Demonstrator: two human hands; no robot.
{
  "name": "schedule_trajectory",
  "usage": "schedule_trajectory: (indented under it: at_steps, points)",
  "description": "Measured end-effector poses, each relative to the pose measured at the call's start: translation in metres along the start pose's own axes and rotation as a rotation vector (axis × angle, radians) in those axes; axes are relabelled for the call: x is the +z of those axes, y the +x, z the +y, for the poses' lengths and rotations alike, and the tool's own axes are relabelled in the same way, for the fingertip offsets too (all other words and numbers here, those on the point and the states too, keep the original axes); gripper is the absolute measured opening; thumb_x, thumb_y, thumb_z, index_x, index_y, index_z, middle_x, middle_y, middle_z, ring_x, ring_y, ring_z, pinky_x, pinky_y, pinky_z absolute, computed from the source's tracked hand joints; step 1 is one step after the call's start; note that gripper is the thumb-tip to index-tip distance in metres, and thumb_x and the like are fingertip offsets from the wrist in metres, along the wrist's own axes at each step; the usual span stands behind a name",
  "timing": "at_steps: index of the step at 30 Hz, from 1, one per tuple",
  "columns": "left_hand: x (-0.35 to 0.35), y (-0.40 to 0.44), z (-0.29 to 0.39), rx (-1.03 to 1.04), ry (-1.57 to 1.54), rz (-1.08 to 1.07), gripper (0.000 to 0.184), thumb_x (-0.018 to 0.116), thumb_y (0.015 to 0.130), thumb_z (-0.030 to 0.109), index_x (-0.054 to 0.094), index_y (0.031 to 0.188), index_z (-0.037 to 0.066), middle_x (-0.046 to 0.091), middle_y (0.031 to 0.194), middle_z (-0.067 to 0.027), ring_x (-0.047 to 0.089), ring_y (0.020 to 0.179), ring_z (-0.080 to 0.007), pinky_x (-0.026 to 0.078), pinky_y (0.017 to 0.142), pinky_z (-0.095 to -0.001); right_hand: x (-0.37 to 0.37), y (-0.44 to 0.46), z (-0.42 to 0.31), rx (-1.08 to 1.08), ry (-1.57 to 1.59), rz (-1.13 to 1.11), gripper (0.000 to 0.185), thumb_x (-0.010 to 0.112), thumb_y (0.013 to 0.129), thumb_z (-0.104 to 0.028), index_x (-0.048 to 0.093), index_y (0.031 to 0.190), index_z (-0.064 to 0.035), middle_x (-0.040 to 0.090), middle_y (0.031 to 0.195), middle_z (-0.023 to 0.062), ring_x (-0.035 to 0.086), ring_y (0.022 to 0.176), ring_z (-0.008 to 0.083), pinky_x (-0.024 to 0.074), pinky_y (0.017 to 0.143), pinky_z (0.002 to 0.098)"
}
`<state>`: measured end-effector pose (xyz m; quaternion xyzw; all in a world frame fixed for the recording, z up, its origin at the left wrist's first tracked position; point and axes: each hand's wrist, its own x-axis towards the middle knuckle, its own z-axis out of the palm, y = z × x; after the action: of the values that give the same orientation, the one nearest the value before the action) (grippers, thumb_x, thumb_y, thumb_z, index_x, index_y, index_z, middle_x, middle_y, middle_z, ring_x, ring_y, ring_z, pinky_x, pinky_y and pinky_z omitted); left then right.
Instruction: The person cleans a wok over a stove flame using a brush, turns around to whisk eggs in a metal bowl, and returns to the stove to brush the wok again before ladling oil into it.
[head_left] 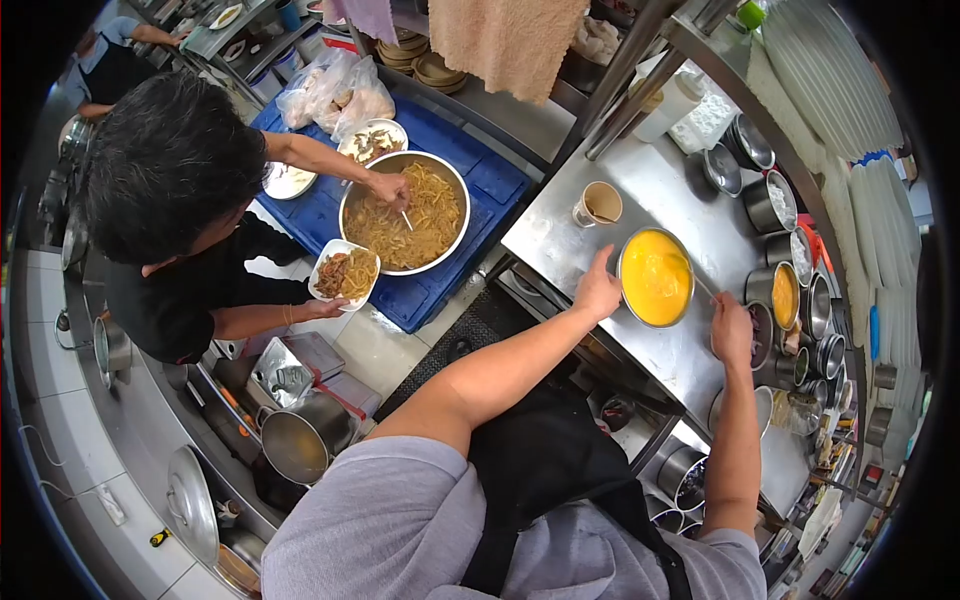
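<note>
A round metal bowl of yellow liquid [656,277] stands on the steel counter [560,235]. My left hand [598,288] is at the bowl's left rim, with its thumb raised and the fingers against the side. My right hand [732,330], to the right of the bowl, is closed round the thin handle of a utensil [706,289] that reaches over the rim; its far end is hidden in the yellow liquid. Just above my left hand is a paper cup [600,203] with something brown inside.
At the left, a co-worker [170,170] reaches into a big bowl of noodles [425,215] on a blue surface [490,180], holding a filled white dish [345,275]. Metal containers [770,203] line the counter's right side. Stacked plates [840,80] stand upper right. A pot [295,445] is lower left.
</note>
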<state>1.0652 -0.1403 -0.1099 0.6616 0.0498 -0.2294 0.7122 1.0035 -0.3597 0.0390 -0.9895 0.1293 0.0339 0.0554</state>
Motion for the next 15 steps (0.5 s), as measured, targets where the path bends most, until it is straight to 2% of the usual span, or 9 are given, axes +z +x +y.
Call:
schedule_trajectory:
  at_steps: [1, 4, 6, 7, 10, 11, 12, 14, 15]
  points:
    - [0.001, -0.008, 0.007, -0.061, -0.012, -0.062, 0.071, 0.053, 0.091, 0.0, 0.023, 0.154, 0.013, 0.062, 0.084, -0.0103, 0.063, 0.065, -0.016, 0.055, 0.057, -0.0303, 0.017, 0.0, 0.008, 0.012, -0.126, -0.061, 0.027, 0.044, 0.092, -0.014, 0.066, 0.107, -0.0083, 0.069, 0.092, 0.0232, 0.066, 0.089, 0.0429, 0.0507, 0.078, 0.054]
    - [0.007, -0.033, 0.021, -0.134, -0.028, -0.152, 0.077, 0.055, 0.09, 0.0, 0.016, 0.155, 0.013, 0.062, 0.086, -0.011, 0.064, 0.067, -0.0167, 0.055, 0.058, -0.0305, 0.029, -0.014, -0.011, -0.133, -0.232, -0.241, 0.027, 0.046, 0.092, -0.014, 0.065, 0.11, -0.0096, 0.067, 0.09, 0.0264, 0.066, 0.086, 0.0435, 0.0507, 0.075, 0.0551]
    - [0.009, -0.04, 0.02, -0.154, -0.069, -0.151, 0.077, 0.054, 0.09, -0.002, 0.013, 0.155, 0.012, 0.062, 0.088, -0.0121, 0.066, 0.068, -0.0175, 0.056, 0.058, -0.031, 0.034, 0.005, 0.031, -0.209, -0.085, -0.082, 0.025, 0.046, 0.093, -0.017, 0.066, 0.105, -0.009, 0.067, 0.086, 0.0257, 0.066, 0.083, 0.0437, 0.0512, 0.073, 0.0548]
    - [0.012, -0.04, 0.018, -0.156, -0.094, -0.131, 0.076, 0.053, 0.091, -0.003, 0.013, 0.155, 0.011, 0.062, 0.089, -0.0123, 0.066, 0.068, -0.0178, 0.057, 0.059, -0.0313, 0.012, 0.007, 0.017, -0.093, -0.029, -0.017, 0.024, 0.046, 0.094, -0.021, 0.066, 0.098, -0.0079, 0.067, 0.083, 0.0252, 0.066, 0.08, 0.0439, 0.0516, 0.072, 0.0542]
    - [0.019, -0.041, 0.02, -0.161, -0.144, -0.108, 0.074, 0.051, 0.093, -0.003, 0.014, 0.155, 0.011, 0.062, 0.09, -0.0128, 0.066, 0.068, -0.0182, 0.058, 0.06, -0.0318, 0.041, 0.009, 0.03, -0.047, -0.217, -0.006, 0.024, 0.046, 0.094, -0.022, 0.065, 0.093, -0.0079, 0.067, 0.083, 0.0256, 0.066, 0.081, 0.044, 0.0515, 0.073, 0.0545]
    - [0.019, -0.04, 0.022, -0.172, -0.169, -0.092, 0.073, 0.051, 0.093, -0.004, 0.014, 0.155, 0.011, 0.062, 0.09, -0.0131, 0.066, 0.069, -0.0183, 0.058, 0.062, -0.0318, 0.055, 0.001, 0.027, -0.17, -0.298, -0.1, 0.024, 0.045, 0.094, -0.023, 0.064, 0.092, -0.0084, 0.067, 0.085, 0.0262, 0.066, 0.08, 0.0439, 0.0514, 0.074, 0.0546]
    - [0.016, -0.037, 0.021, -0.169, -0.169, -0.089, 0.073, 0.051, 0.093, -0.004, 0.014, 0.155, 0.011, 0.062, 0.09, -0.0131, 0.066, 0.069, -0.0183, 0.058, 0.062, -0.0318, 0.038, -0.011, -0.005, -0.165, -0.235, -0.126, 0.023, 0.045, 0.093, -0.021, 0.064, 0.092, -0.0087, 0.067, 0.087, 0.0263, 0.066, 0.08, 0.0437, 0.0515, 0.073, 0.0546]
    - [0.013, -0.037, 0.017, -0.157, -0.158, -0.106, 0.071, 0.051, 0.094, -0.003, 0.016, 0.155, 0.012, 0.062, 0.089, -0.0127, 0.067, 0.07, -0.0184, 0.059, 0.063, -0.0321, 0.028, 0.0, 0.012, -0.224, -0.057, -0.034, 0.02, 0.048, 0.091, -0.019, 0.065, 0.093, -0.0089, 0.067, 0.088, 0.0255, 0.066, 0.08, 0.0439, 0.0517, 0.073, 0.0547]
    - [0.011, -0.039, 0.017, -0.16, -0.16, -0.107, 0.071, 0.051, 0.094, -0.003, 0.016, 0.155, 0.012, 0.062, 0.089, -0.0127, 0.067, 0.07, -0.0184, 0.059, 0.063, -0.0321, 0.014, 0.008, 0.011, -0.101, 0.0, -0.063, 0.019, 0.052, 0.09, -0.021, 0.067, 0.095, -0.0102, 0.068, 0.089, 0.0239, 0.066, 0.08, 0.0433, 0.0521, 0.074, 0.0539]
